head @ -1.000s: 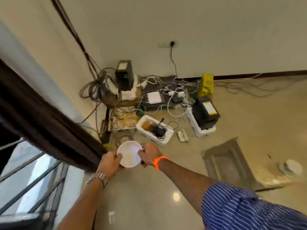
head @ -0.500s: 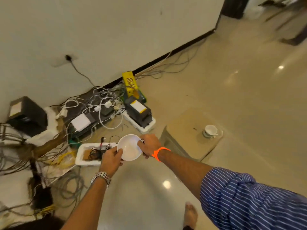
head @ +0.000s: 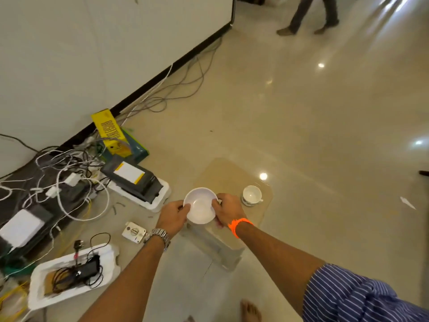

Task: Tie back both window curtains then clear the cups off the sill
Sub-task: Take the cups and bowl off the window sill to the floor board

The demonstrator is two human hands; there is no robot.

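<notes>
Both my hands hold a white cup (head: pixel 200 205), seen from above with its inside empty. My left hand (head: pixel 173 214) grips its left rim and my right hand (head: pixel 226 211) grips its right side. The cup hangs above the near corner of a low beige stool (head: pixel 222 173). On that stool, to the right, stands a second white cup on a saucer (head: pixel 251 195). No curtain or window sill is in view.
A tangle of cables and black devices (head: pixel 53 182) lies along the wall at left, with a yellow box (head: pixel 110 131), white foam trays (head: pixel 69 275) and a switch plate (head: pixel 134 232). Another person's legs (head: pixel 311 15) stand far back. My bare foot (head: pixel 249 311) is on the glossy floor.
The view has swung right, away from the curtain and window, towards the stool. My hands have carried the cup over the stool's near corner, closer to the other cup.
</notes>
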